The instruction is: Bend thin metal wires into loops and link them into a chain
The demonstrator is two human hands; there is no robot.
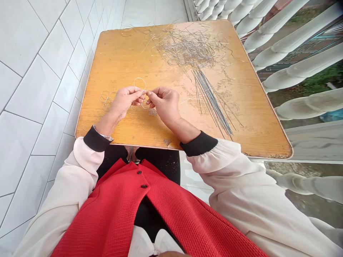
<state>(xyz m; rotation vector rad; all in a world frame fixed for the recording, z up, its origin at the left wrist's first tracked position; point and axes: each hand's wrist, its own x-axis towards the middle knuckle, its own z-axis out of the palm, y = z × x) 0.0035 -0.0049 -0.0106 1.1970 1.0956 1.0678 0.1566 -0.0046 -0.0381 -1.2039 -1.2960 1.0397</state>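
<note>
— So, from your screen, where does the wire loop sit?

— I log it just beyond the fingertips, on the far side, above the table. Left hand is nearer: the ring rises over its thumb and forefinger.

— State of both hands?

— Left pinches the wire at the loop's base. Right hand also pinches there, its thumb tip almost meeting the left's.

— Long axis?

— None worth noting; the ring looks nearly round. I judge that the next adjustment turns on the crossing point at its base, between the two thumbs. A pale strand runs off rightward past the right hand; I cannot tell whether it belongs to the loop.

— Neighbours?

— Small coils beside the left hand; straight wires right of the right hand, slanting towards the near edge.
</note>
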